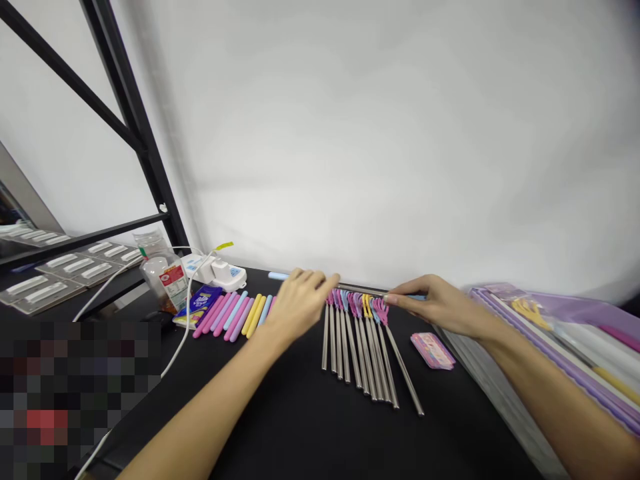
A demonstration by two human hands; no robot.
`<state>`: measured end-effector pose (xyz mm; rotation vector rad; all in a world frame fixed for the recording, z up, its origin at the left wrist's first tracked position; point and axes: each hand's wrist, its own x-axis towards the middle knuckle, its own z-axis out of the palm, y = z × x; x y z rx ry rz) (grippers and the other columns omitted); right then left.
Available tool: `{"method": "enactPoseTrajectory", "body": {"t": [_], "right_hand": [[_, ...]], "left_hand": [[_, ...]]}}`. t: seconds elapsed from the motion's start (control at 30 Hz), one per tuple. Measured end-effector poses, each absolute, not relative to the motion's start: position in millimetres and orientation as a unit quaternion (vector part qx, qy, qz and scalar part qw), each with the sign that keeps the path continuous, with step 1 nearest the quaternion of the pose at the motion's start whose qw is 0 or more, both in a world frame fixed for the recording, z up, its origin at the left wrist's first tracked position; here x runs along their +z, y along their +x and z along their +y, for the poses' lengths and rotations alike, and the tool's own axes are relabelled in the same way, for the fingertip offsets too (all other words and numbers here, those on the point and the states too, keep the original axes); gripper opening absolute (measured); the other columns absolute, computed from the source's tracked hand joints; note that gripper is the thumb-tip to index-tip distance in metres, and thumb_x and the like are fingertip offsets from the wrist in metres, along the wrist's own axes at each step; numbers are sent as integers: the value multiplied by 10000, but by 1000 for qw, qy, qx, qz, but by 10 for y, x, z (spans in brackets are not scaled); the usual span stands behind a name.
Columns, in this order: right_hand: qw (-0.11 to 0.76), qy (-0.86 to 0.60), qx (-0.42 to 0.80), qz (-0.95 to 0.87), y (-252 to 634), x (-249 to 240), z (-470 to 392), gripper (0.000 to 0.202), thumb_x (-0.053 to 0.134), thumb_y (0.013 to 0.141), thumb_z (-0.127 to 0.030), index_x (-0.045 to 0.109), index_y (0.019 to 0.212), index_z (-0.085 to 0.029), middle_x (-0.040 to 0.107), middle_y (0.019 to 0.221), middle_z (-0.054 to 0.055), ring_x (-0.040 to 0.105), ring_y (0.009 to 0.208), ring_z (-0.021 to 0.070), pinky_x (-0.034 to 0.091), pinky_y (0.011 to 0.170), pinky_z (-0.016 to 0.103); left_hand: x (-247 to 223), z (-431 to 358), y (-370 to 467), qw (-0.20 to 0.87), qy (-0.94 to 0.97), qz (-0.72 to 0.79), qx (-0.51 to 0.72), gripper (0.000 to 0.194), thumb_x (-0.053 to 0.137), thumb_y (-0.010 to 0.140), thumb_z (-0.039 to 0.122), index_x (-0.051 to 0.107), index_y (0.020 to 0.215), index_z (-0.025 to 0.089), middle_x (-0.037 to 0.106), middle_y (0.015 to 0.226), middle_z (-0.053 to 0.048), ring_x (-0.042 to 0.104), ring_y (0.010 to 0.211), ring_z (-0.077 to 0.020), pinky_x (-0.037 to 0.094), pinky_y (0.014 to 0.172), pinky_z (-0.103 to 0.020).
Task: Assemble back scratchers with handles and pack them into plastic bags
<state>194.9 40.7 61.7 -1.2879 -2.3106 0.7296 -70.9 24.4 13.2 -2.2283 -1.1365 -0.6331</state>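
Steel rods point(405, 371), about eleven, corded in pink, blue and yellow, below the fingers on the table point(280, 413). Crossbar point(357, 289), one, pinched by right fingers point(395, 298); left fingers point(326, 287) half-curled over it, hold unclear. Leftward: pastel sticks point(232, 316), partly hand-hidden; one blue packet point(203, 300), lettering unclear.

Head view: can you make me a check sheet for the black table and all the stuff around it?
Surface: black table, no spills seen.
Job's things: metal sticks with coloured loops, in a row; coloured sticks beside the left hand.
Clutter: jar, packet, pink cards.
Hands: right hand pinches a rod; left hand is at it, grip unclear.
Cables: white cable hangs past the packet.
Surroundings: white wall, black frame; bottom left blurred.
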Motion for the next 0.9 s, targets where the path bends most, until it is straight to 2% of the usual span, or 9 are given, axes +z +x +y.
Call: {"method": "enactPoseTrajectory", "body": {"t": [0.07,0.17,0.23,0.37,0.53,0.73,0.9], "right_hand": [[191,-448,262,-834,1917,615,394,558,556,782,-687,754,770,-165,503,574,7,319,546,120,235,492,269],[175,-461,273,-826,2021,638,410,525,579,784,-659,761,799,-167,463,538,-4,300,526,113,230,478,268],[181,-477,278,-814,2146,663,439,489,610,779,-630,764,824,-169,435,519,-15,298,517,111,240,479,269],[196,-482,281,-806,2236,677,475,454,635,771,-599,762,793,-164,439,518,-17,292,520,109,244,492,275],[205,-452,292,-817,2114,627,475,436,639,769,-585,775,804,-172,548,608,5,353,541,114,268,506,271],[185,-453,327,-809,2200,666,461,412,642,775,-563,766,826,-174,368,511,-44,304,496,100,224,470,263],[183,-472,316,-802,2367,721,463,435,644,756,-590,754,778,-170,376,490,-46,273,491,95,216,471,268]], "left_hand": [[116,215,-608,278,-838,-408,-233,322,483,911,120,533,1219,198,663,866,-30,632,801,-190,428,698,-318],[130,271,-692,282,-834,-418,-225,193,490,886,138,602,1031,202,649,769,-9,626,692,-170,377,559,-296],[159,340,-841,300,-802,-457,-241,140,522,855,148,616,944,202,643,726,-3,621,653,-173,350,528,-300],[175,372,-897,325,-790,-451,-258,158,527,841,136,626,946,202,626,717,1,619,687,-181,374,575,-307],[145,267,-619,333,-806,-401,-280,147,526,861,146,621,961,198,615,706,9,600,677,-175,387,596,-317],[152,349,-772,355,-807,-385,-273,142,498,853,114,617,834,189,575,643,7,571,607,-162,341,540,-310],[135,430,-953,358,-794,-414,-264,139,517,831,119,632,834,196,580,629,11,578,599,-161,335,538,-306]]}}
